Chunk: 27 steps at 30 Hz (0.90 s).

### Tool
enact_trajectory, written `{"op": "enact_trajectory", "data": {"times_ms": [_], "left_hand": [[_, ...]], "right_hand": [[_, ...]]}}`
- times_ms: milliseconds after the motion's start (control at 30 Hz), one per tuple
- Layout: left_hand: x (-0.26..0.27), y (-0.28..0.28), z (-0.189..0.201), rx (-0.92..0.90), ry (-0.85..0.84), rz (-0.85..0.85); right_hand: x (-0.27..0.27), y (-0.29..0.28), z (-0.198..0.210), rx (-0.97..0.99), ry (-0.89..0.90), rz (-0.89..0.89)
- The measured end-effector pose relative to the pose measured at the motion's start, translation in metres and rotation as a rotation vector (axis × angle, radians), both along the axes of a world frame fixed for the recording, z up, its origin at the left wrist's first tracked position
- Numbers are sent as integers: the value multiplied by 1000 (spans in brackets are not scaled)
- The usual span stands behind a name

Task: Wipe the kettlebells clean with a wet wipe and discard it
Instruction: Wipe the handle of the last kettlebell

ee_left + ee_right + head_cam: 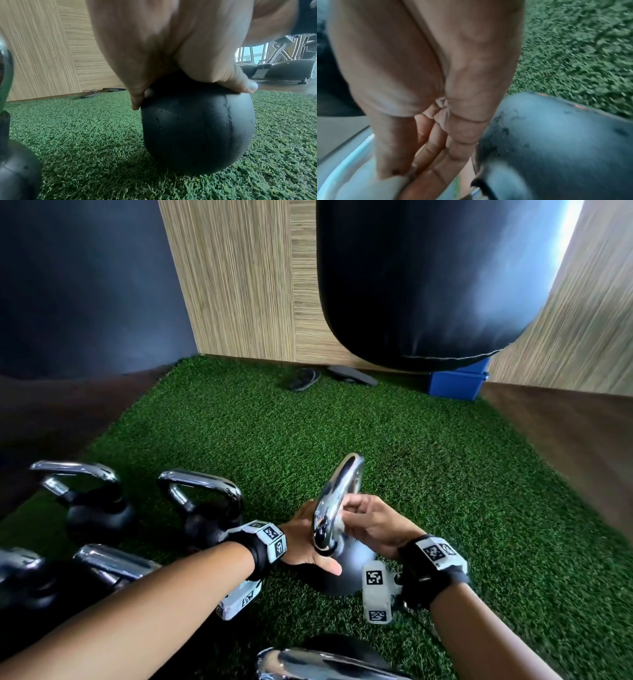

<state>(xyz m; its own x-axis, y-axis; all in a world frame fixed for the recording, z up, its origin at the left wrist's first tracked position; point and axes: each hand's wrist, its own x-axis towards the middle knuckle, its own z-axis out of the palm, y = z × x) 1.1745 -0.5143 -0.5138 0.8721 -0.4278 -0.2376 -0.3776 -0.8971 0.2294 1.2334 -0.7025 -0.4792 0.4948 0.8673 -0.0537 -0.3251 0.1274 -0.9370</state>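
A kettlebell with a black ball (346, 571) and a chrome handle (337, 498) stands on the green turf (411, 457) in the middle. My left hand (305, 542) grips the top of the ball (197, 128), thumb (243, 83) on one side and a finger curled down the other. My right hand (371, 522) pinches a white wet wipe (340, 523) against the handle's lower part. In the right wrist view the wipe (373, 189) shows under the fingertips beside the ball (556, 142). Most of the wipe is hidden by the fingers.
Several other kettlebells stand to the left (99, 505) (205, 508) and one lies at the bottom edge (325, 662). A black punching bag (428, 285) hangs ahead over a blue box (455, 383). Sandals (301, 380) lie by the wooden wall. Gym machines (283, 67) stand off the turf.
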Motion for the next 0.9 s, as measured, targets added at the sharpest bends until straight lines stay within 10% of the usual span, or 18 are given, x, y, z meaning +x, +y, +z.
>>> {"op": "enact_trajectory", "data": {"times_ms": [367,700,900], "left_hand": [[4,1,-4,138,84,8],[8,2,-9,-123,129,81],[4,6,-11,-35,28,91]], "right_hand": [[-4,16,-7,249,245,-238],[10,21,-8,264,17,-632],[11,22,-9,-42,-354,-851]]}}
